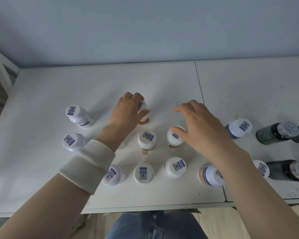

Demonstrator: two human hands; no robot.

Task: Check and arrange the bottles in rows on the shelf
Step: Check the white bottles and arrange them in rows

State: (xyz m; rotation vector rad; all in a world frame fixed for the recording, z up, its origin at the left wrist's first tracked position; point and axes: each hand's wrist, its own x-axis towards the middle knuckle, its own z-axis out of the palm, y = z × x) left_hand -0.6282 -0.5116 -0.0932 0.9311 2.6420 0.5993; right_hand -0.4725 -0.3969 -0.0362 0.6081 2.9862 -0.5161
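Observation:
Several white-capped bottles stand on the white shelf top (110, 80), each cap bearing a blue-and-white code sticker. My left hand (128, 111) grips the cap of an amber bottle (143, 118) at the back of the group. My right hand (198, 125) hovers with fingers spread and relaxed; its thumb touches the cap of another amber bottle (174, 140). Between them stands a third amber bottle (146, 139). Two white bottles (78, 116) (72, 141) stand at the left. A front row holds bottles (112, 175) (143, 172) (175, 167) and an orange-labelled one (210, 175).
At the right stand a blue bottle (237, 129), a white-capped bottle (262, 168) and dark green bottles with silver caps (276, 133) (286, 169). A seam (199, 83) splits the shelf top. The wall rises behind. A white frame (0, 69) stands at far left.

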